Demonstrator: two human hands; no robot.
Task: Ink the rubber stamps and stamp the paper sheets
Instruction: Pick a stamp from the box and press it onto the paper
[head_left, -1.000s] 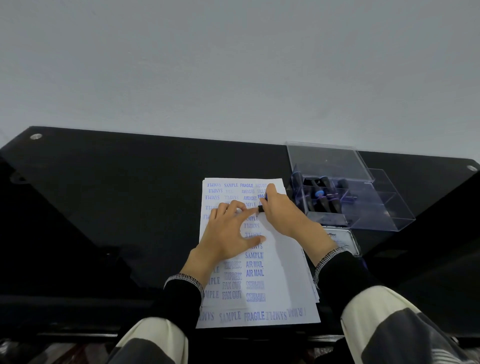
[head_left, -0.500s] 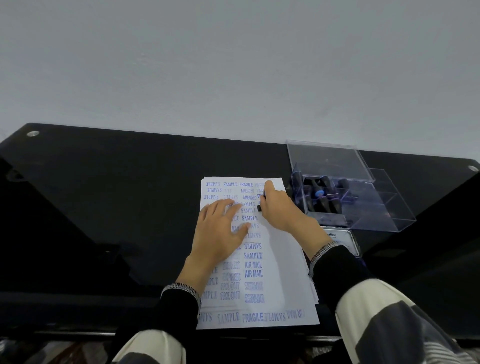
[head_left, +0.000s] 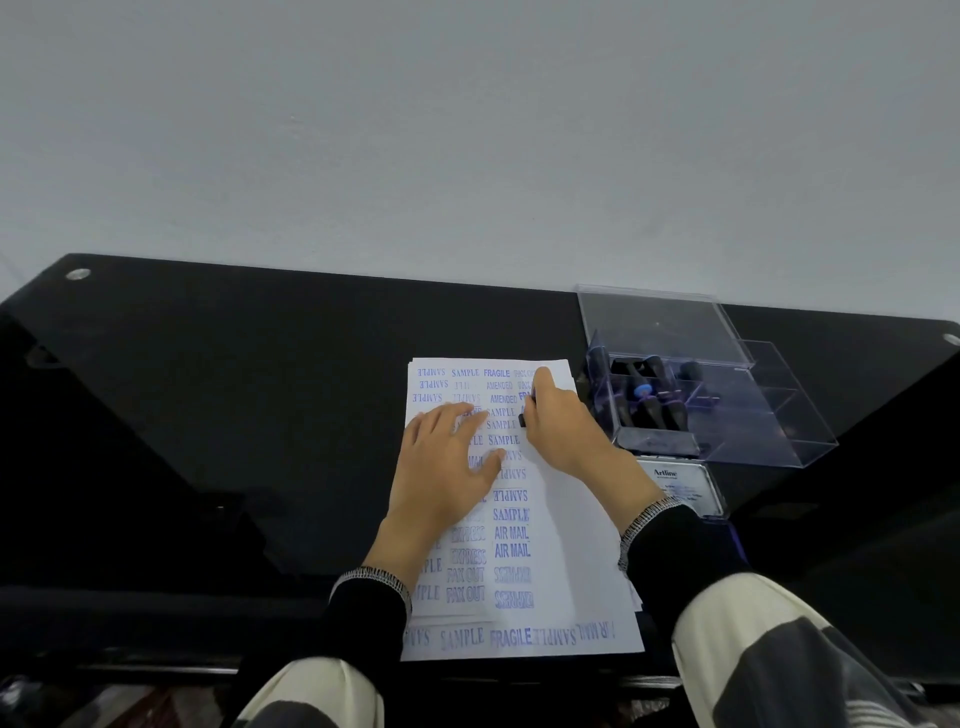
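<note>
Two hands work on the top sheet of a paper stack. On the right hand, the fingers curl round a small black rubber stamp, of which only a dark sliver shows at the hand's left edge, pressed down on the upper right part of the sheet; the index finger reaches toward the sheet's far edge. The left hand lies flat on the paper just beside it, fingers straight and slightly spread, holding the sheet down. The paper carries rows of blue and purple imprints reading SAMPLE, FRAGILE, AMENDED, AIR MAIL, EXPRESS and FAX OUT. Both wrists wear black sleeves with speckled cuffs. The stack rests on a glossy black table. Just right of the paper stands a clear plastic box with its lid open, holding several dark-handled stamps. Nearer the person, touching the box's front, sits an Artline ink pad tin, partly hidden by the right forearm.
</note>
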